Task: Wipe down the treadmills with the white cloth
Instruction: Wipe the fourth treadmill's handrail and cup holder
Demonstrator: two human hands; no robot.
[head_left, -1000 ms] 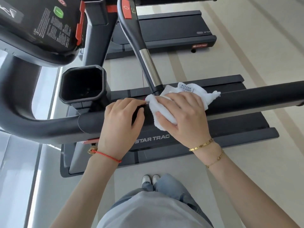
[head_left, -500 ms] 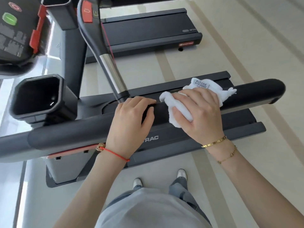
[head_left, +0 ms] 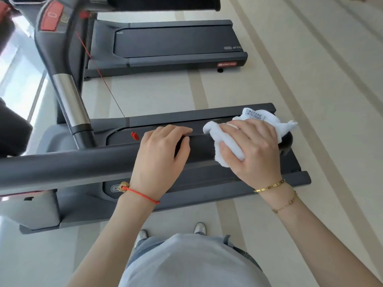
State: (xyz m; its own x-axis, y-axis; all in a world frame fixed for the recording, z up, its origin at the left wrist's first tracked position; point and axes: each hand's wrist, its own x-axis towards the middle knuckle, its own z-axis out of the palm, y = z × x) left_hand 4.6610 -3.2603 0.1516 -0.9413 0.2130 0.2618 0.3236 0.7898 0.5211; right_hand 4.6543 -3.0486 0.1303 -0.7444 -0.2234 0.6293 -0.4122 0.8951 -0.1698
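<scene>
The right hand (head_left: 253, 150) is gripping the white cloth (head_left: 226, 139), fingers curled over it, and pressing it onto the far end of the black handrail (head_left: 62, 164). Just beside it, the left hand (head_left: 160, 160) is wrapping around the same rail, fingers curled over the top. Under both hands the near treadmill (head_left: 186, 121) is lying on the striped floor (head_left: 310, 90); a second treadmill (head_left: 176, 42) is standing beyond it.

Upright post (head_left: 70, 100) left of handrail (head_left: 72, 164)
</scene>
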